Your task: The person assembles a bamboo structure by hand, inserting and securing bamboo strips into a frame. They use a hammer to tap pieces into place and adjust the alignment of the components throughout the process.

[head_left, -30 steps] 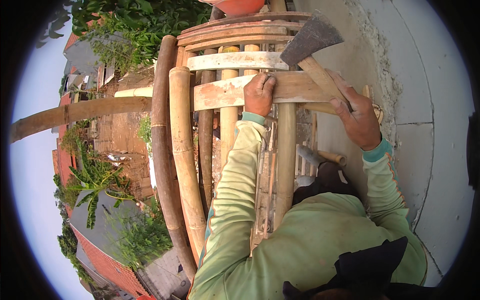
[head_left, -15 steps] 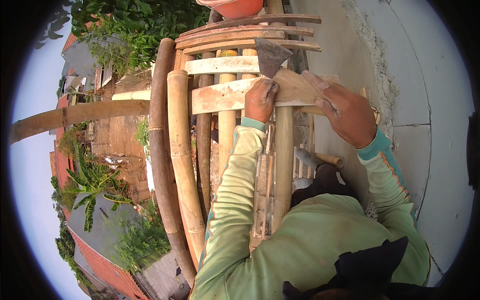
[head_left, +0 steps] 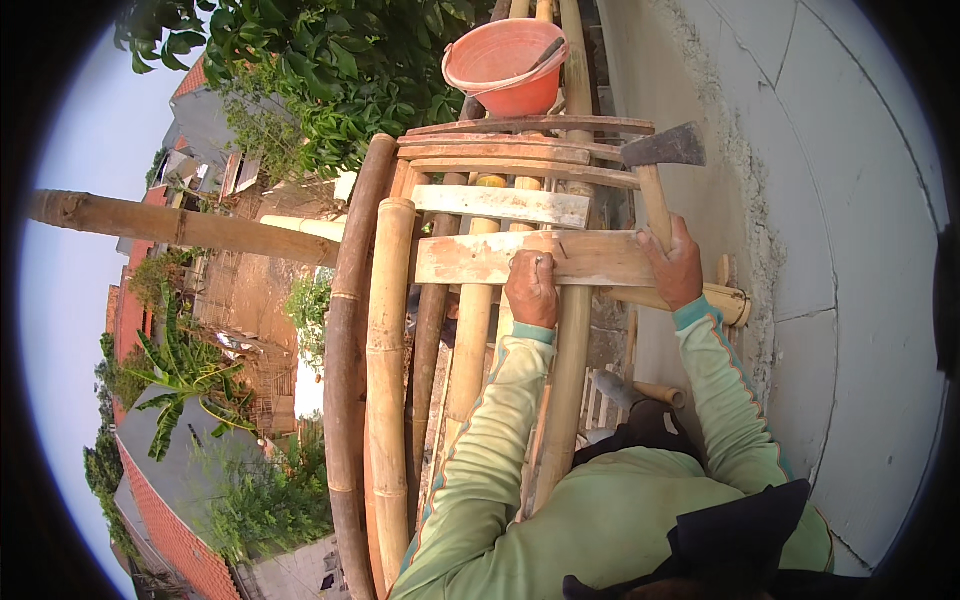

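My right hand (head_left: 677, 268) is closed round the wooden handle of a hatchet (head_left: 664, 148), at the right end of a flat wooden plank (head_left: 610, 258). The hatchet's dark head points away from me, above the plank's right end. My left hand (head_left: 531, 288) rests as a fist on the plank's near edge, fingers curled; whatever is inside it, if anything, is hidden. Just beyond that fist, a thin dark thing like a nail (head_left: 560, 243) shows on the plank. Bamboo poles (head_left: 467, 350) run beneath the plank.
A second pale plank (head_left: 500, 205) and several narrow slats (head_left: 500, 152) lie farther off. Beyond them stands an orange bucket (head_left: 505, 65) with a dark-handled tool in it. A grey block wall (head_left: 880, 250) rises on the right. Thick bamboo rails (head_left: 350, 300) edge the left, above ground far below.
The hatchet has shifted right, its head swinging from near my left hand to beyond the plank's right end. My right hand now grips its handle firmly. More of the bucket shows.
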`<move>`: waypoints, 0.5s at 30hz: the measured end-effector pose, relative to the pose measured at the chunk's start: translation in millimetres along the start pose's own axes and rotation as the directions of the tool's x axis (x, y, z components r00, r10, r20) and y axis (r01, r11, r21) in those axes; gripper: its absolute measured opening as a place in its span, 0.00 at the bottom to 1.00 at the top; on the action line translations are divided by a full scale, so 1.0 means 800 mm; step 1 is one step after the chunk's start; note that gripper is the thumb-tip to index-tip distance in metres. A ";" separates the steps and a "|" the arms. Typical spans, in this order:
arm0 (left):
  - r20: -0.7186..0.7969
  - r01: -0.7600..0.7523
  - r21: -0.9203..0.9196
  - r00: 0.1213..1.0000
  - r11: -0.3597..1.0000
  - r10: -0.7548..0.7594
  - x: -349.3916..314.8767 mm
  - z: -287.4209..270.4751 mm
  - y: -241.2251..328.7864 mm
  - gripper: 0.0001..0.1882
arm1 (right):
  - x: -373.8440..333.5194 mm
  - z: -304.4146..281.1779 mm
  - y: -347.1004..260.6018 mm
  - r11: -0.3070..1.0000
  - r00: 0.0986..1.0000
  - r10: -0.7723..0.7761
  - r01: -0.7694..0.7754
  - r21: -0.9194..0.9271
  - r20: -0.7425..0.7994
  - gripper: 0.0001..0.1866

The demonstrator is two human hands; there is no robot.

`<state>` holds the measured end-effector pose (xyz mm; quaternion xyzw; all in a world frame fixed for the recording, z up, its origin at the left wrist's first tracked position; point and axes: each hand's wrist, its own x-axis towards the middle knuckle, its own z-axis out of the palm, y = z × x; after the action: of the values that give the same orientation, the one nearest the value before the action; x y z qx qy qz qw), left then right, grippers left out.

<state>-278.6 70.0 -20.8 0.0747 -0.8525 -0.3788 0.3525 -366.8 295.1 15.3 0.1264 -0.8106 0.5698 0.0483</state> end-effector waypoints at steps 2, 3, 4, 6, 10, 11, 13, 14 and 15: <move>0.125 -0.064 0.142 0.991 0.988 0.046 -0.055 -0.028 0.046 0.07 | 0.000 0.007 0.026 0.999 0.999 -0.032 0.032 0.015 -0.013 0.21; 0.235 -0.139 0.203 0.968 0.969 0.090 -0.079 -0.048 0.075 0.10 | -0.001 0.009 0.035 0.999 0.999 -0.037 0.038 0.016 -0.020 0.22; 0.318 -0.153 0.248 0.946 0.957 0.069 -0.112 -0.068 0.089 0.15 | 0.000 0.009 0.033 0.999 0.999 -0.044 0.044 0.002 -0.014 0.22; 0.396 -0.158 0.363 0.918 0.918 0.002 -0.149 -0.095 0.112 0.24 | -0.006 0.002 0.027 0.998 0.999 -0.039 0.039 -0.047 0.011 0.23; 0.322 0.006 0.554 0.920 0.832 -0.222 -0.178 -0.133 0.120 0.41 | -0.010 0.004 0.029 0.998 0.998 -0.050 0.051 -0.023 0.047 0.23; 0.290 0.086 0.570 0.909 0.817 -0.298 -0.184 -0.139 0.115 0.44 | -0.010 0.006 0.029 0.998 0.997 -0.056 0.058 -0.034 0.052 0.23; 0.308 0.107 0.544 0.897 0.832 -0.316 -0.192 -0.142 0.109 0.47 | -0.013 0.008 0.035 0.998 0.996 -0.054 0.057 -0.040 0.065 0.23; 0.308 0.059 0.554 0.912 0.830 -0.270 -0.191 -0.137 0.109 0.47 | -0.009 0.007 0.037 0.998 0.996 -0.059 0.061 -0.030 0.067 0.23; 0.311 0.009 0.563 0.924 0.826 -0.223 -0.193 -0.134 0.109 0.47 | -0.007 0.007 0.037 0.998 0.996 -0.063 0.064 -0.022 0.068 0.23</move>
<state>-82.0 128.5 6.0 0.1543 -0.9689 -0.1450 0.1277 -368.9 300.1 -15.0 0.1705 -0.8141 0.5536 0.0407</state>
